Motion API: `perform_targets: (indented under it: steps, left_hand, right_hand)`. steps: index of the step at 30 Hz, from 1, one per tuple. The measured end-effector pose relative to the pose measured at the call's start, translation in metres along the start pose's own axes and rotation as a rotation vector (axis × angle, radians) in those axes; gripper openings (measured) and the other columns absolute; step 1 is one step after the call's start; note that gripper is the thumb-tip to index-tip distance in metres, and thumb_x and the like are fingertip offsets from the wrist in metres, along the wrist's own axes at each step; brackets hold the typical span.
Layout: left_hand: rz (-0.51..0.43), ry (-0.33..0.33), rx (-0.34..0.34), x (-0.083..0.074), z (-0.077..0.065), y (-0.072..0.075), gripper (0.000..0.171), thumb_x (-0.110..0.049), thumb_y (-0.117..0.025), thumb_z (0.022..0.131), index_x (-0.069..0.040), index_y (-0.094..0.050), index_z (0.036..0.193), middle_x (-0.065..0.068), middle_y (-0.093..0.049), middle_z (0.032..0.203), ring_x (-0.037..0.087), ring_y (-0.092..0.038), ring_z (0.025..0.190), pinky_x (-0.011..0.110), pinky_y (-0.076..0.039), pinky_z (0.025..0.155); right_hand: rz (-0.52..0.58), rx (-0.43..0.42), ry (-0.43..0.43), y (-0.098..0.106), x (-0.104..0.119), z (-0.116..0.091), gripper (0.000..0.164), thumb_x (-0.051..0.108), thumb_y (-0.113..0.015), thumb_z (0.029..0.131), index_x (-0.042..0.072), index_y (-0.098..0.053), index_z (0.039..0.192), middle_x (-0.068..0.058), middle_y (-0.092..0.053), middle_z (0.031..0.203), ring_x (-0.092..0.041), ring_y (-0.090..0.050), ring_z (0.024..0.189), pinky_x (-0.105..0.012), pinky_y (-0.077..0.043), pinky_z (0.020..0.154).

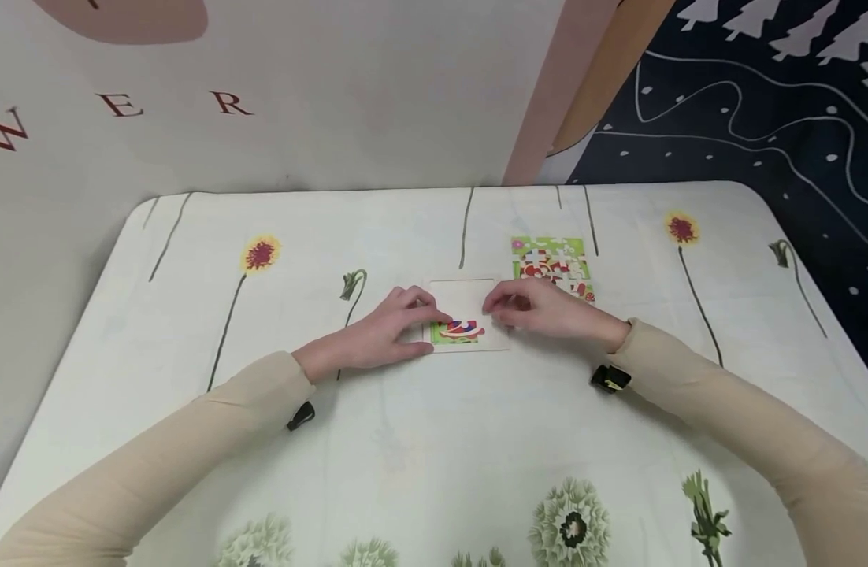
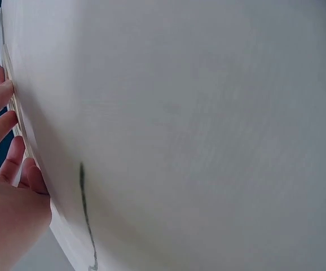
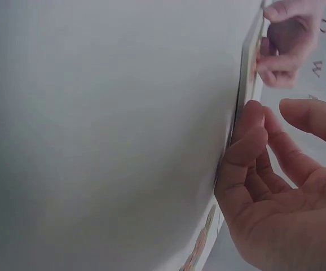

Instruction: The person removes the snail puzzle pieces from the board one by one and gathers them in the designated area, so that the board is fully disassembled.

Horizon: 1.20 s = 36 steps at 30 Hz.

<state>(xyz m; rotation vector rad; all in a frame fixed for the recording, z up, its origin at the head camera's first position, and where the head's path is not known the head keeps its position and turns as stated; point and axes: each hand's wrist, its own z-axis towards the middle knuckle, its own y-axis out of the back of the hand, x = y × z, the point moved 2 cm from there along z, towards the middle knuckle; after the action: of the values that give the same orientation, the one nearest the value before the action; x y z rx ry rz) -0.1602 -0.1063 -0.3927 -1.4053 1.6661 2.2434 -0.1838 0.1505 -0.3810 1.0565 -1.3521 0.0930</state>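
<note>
A flat white puzzle tray (image 1: 463, 294) lies on the table in the head view. Joined jigsaw pieces (image 1: 457, 334), green with red, blue and white, fill part of its lower left. My left hand (image 1: 386, 331) spreads over the tray's left side, one fingertip on the pieces and the thumb by the lower edge. My right hand (image 1: 547, 309) hovers at the tray's right side with loosely bent fingers. In the right wrist view its thumb (image 3: 309, 117) stands apart from the fingers, and nothing shows between them. The left wrist view catches my left hand (image 2: 8, 164) at its edge.
Beyond my right hand lies a group of colourful jigsaw pieces (image 1: 551, 260), partly covered by that hand. A flower-printed white cloth (image 1: 406, 441) covers the table. A wall (image 1: 377, 102) rises along the far edge, and a dark patterned surface (image 1: 746, 110) stands at the right.
</note>
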Motion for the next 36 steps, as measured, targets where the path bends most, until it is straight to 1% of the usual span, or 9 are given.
perform_targets:
  steps: [4, 10, 17, 23, 28, 31, 36]
  left_hand:
    - [0.003, -0.002, 0.006, 0.0, 0.0, 0.001, 0.042, -0.013, -0.069, 0.089, -0.012, -0.061, 0.13, 0.008, -0.046, 0.123, 0.028, -0.038, 0.108, 0.042, -0.034, 0.091]
    - [0.012, -0.006, 0.01, -0.001, 0.0, 0.001, 0.042, -0.013, -0.069, 0.089, -0.011, -0.061, 0.13, 0.008, -0.048, 0.122, 0.028, -0.038, 0.108, 0.041, -0.034, 0.091]
    - [0.002, -0.003, 0.012, 0.0, 0.001, 0.0, 0.04, -0.013, -0.069, 0.089, -0.011, -0.061, 0.129, 0.004, -0.053, 0.121, 0.024, -0.039, 0.106, 0.038, -0.034, 0.091]
    - [0.002, -0.027, 0.001, -0.002, 0.002, 0.0, 0.04, -0.012, -0.069, 0.088, -0.009, -0.062, 0.128, 0.004, -0.055, 0.12, 0.024, -0.041, 0.105, 0.038, -0.034, 0.09]
    - [0.007, -0.031, 0.006, -0.001, 0.003, -0.001, 0.041, -0.012, -0.07, 0.088, -0.008, -0.062, 0.128, 0.005, -0.055, 0.12, 0.024, -0.042, 0.105, 0.039, -0.035, 0.091]
    - [0.014, -0.023, 0.009, -0.001, 0.003, -0.001, 0.041, -0.012, -0.07, 0.088, -0.008, -0.062, 0.128, 0.005, -0.055, 0.12, 0.025, -0.042, 0.106, 0.039, -0.035, 0.091]
    - [0.023, -0.024, 0.01, 0.001, 0.003, -0.001, 0.041, -0.012, -0.07, 0.088, -0.009, -0.062, 0.128, 0.005, -0.054, 0.119, 0.025, -0.042, 0.106, 0.039, -0.035, 0.091]
  right_hand:
    - [-0.009, 0.027, -0.015, -0.004, 0.004, 0.003, 0.022, 0.002, -0.058, 0.092, 0.002, -0.067, 0.112, -0.005, -0.066, 0.104, -0.019, -0.055, 0.08, -0.034, -0.045, 0.075]
    - [-0.018, 0.036, -0.035, -0.008, 0.011, 0.002, 0.026, 0.001, -0.058, 0.092, 0.001, -0.067, 0.116, -0.006, -0.065, 0.107, -0.019, -0.052, 0.081, -0.033, -0.044, 0.073]
    - [-0.019, 0.064, -0.051, -0.014, 0.017, 0.002, 0.025, 0.003, -0.06, 0.09, 0.002, -0.068, 0.113, -0.003, -0.065, 0.099, -0.017, -0.054, 0.074, -0.032, -0.044, 0.067]
    - [-0.038, 0.042, -0.07, -0.017, 0.021, 0.003, 0.021, 0.003, -0.062, 0.089, 0.004, -0.067, 0.109, -0.003, -0.062, 0.097, -0.017, -0.052, 0.074, -0.032, -0.043, 0.068]
    - [0.019, 0.047, -0.081, -0.018, 0.021, 0.005, 0.018, 0.0, -0.06, 0.089, 0.005, -0.063, 0.106, -0.005, -0.06, 0.096, -0.019, -0.054, 0.073, -0.032, -0.044, 0.068]
    - [0.056, 0.05, -0.071, -0.018, 0.02, 0.006, 0.018, -0.003, -0.058, 0.089, 0.005, -0.062, 0.105, -0.006, -0.06, 0.093, -0.02, -0.055, 0.076, -0.032, -0.045, 0.068]
    - [0.082, 0.039, -0.051, -0.019, 0.017, 0.007, 0.017, -0.004, -0.057, 0.089, 0.004, -0.061, 0.104, -0.006, -0.059, 0.089, -0.02, -0.055, 0.078, -0.031, -0.045, 0.069]
